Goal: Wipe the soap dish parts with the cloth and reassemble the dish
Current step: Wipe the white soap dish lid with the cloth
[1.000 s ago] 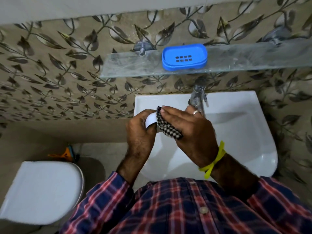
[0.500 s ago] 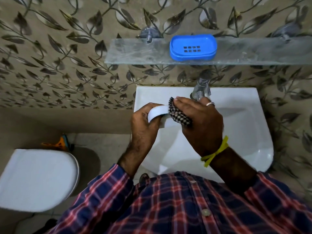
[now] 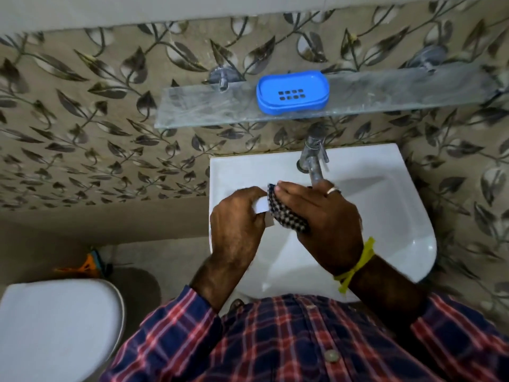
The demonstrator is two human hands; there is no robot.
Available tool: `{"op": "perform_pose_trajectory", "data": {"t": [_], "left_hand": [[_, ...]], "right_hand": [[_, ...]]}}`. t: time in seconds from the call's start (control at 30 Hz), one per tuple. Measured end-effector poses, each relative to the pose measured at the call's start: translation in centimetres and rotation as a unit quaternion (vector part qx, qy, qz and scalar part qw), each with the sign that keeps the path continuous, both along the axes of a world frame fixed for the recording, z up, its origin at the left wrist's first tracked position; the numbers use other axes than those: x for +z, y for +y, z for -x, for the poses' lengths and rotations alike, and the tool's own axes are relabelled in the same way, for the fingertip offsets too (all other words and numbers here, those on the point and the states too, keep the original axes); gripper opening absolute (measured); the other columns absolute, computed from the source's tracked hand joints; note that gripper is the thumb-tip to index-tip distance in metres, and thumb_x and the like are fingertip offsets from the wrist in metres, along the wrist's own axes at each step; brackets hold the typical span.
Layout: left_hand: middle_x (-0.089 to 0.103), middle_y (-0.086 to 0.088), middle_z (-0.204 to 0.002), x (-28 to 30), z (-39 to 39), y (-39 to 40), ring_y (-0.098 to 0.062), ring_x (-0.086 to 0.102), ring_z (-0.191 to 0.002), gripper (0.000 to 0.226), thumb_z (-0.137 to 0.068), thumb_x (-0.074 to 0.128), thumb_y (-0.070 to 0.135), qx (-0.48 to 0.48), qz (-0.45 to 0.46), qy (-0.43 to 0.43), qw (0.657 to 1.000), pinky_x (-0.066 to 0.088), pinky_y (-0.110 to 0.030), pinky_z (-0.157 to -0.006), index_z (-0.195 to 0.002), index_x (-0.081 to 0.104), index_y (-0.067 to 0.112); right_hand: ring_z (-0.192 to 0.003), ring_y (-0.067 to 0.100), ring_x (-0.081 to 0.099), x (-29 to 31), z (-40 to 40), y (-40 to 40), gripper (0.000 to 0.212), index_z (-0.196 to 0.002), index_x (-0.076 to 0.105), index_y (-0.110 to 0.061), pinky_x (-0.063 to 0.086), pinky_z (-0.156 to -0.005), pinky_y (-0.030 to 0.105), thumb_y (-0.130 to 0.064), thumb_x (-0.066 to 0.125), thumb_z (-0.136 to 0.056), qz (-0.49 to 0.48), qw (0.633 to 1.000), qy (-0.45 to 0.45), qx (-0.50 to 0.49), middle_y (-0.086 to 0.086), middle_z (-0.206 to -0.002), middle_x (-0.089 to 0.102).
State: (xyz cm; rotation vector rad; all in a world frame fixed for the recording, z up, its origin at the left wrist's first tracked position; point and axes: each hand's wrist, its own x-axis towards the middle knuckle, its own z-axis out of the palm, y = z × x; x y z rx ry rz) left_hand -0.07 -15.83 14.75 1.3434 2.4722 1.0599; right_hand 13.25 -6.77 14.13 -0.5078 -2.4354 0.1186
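The left hand point(image 3: 237, 224) curls its fingers round a white dish part point(image 3: 262, 205); right hand point(image 3: 325, 221) fingers, pressed together, pinch the checked cloth point(image 3: 286, 216) against it.

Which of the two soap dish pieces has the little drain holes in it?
The blue piece sitting on the glass shelf. The white piece, held in the left hand over the sink, shows no holes.

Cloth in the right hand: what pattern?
Small black-and-white check on the cloth, pressed by the right hand against the white part; head view.
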Motion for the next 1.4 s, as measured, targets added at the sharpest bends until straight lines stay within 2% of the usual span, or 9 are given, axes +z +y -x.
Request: {"op": "perform_pose_trajectory", "data": {"t": [0.33,0.43,0.6,0.67,0.8,0.9,1.1,1.23,1.4], "left_hand": [[0.074,0.002,-0.082,-0.6,1.1,0.7,-0.015,0.065,-0.074,0.020,-0.070,0.064,0.008,0.004,-0.066,0.022,0.998,0.034,-0.012,-0.065,-0.086,0.075,0.016],[0.072,0.007,-0.081,-0.9,2.0,1.0,-0.013,0.064,-0.074,0.020,-0.072,0.067,0.002,0.027,-0.093,-0.025,0.995,0.045,-0.019,-0.065,-0.084,0.073,0.018],[0.068,0.011,-0.081,-1.1,1.0,0.8,-0.004,0.062,-0.075,0.018,-0.078,0.070,-0.001,0.033,-0.128,-0.056,0.990,0.049,-0.015,-0.068,-0.087,0.073,0.015],[0.068,0.008,-0.080,-1.0,0.3,1.3,-0.010,0.063,-0.075,0.008,-0.085,0.069,0.008,0.031,-0.108,-0.091,0.989,0.049,-0.027,-0.065,-0.088,0.071,0.015],[0.070,-0.006,-0.079,0.8,0.5,2.9,-0.029,0.061,-0.074,0.005,-0.083,0.063,0.009,-0.007,0.010,0.016,1.000,0.040,-0.033,-0.059,-0.082,0.065,0.013],[0.066,-0.001,-0.066,1.0,0.9,3.6,-0.029,0.062,-0.066,0.009,-0.077,0.059,0.008,-0.016,-0.035,-0.042,0.998,0.050,-0.042,-0.056,-0.074,0.063,0.015],[0.053,0.014,-0.058,-0.5,0.0,2.9,0.000,0.048,-0.057,0.009,-0.073,0.062,0.004,0.000,-0.074,-0.046,0.996,0.037,-0.017,-0.055,-0.076,0.063,0.013],[0.064,0.000,-0.067,-1.2,1.2,3.5,-0.012,0.050,-0.062,0.009,-0.073,0.058,0.007,0.020,-0.106,-0.097,0.989,0.045,-0.037,-0.057,-0.079,0.065,0.009],[0.073,0.003,-0.082,-1.4,0.8,3.4,-0.009,0.064,-0.075,0.015,-0.079,0.063,0.011,0.007,-0.137,-0.112,0.984,0.051,-0.027,-0.068,-0.089,0.074,0.009]], "right_hand": [[-0.105,0.018,0.063,0.3,1.6,0.6,0.037,-0.117,0.072,-0.010,0.047,-0.090,0.034,0.000,0.058,-0.084,0.062,0.997,0.037,-0.024,0.004,-0.123,0.071],[-0.099,0.035,0.068,-0.3,1.8,0.4,0.036,-0.123,0.069,-0.010,0.051,-0.087,0.041,-0.002,0.056,-0.091,0.061,0.997,0.037,0.002,0.003,-0.131,0.067],[-0.109,0.023,0.070,0.1,1.7,1.3,0.038,-0.115,0.073,-0.006,0.052,-0.089,0.044,0.003,0.058,-0.082,0.068,0.990,0.118,-0.032,0.007,-0.120,0.072],[-0.105,0.025,0.072,0.5,2.1,1.8,0.035,-0.112,0.074,-0.003,0.053,-0.086,0.043,0.001,0.056,-0.081,0.060,0.992,0.108,-0.020,0.010,-0.116,0.074],[-0.098,0.032,0.071,0.6,2.7,2.4,0.035,-0.115,0.073,-0.008,0.053,-0.083,0.039,-0.001,0.056,-0.085,0.066,0.996,0.066,-0.011,0.006,-0.118,0.073],[-0.094,0.035,0.070,0.8,2.8,1.9,0.035,-0.114,0.074,-0.007,0.056,-0.080,0.039,-0.002,0.053,-0.086,0.068,0.994,0.086,-0.005,0.007,-0.120,0.073],[-0.101,0.030,0.071,0.2,1.4,2.9,0.041,-0.123,0.070,-0.016,0.052,-0.087,0.043,-0.004,0.061,-0.085,0.115,0.991,0.061,0.009,-0.001,-0.128,0.069],[-0.114,0.015,0.067,0.4,2.8,1.9,0.046,-0.119,0.072,-0.011,0.047,-0.096,0.039,0.005,0.068,-0.077,0.155,0.984,0.089,0.017,0.003,-0.126,0.070],[-0.114,0.015,0.067,0.2,2.3,2.6,0.042,-0.117,0.073,-0.010,0.050,-0.095,0.044,0.002,0.064,-0.077,0.168,0.978,0.123,-0.011,0.005,-0.122,0.072]]}}
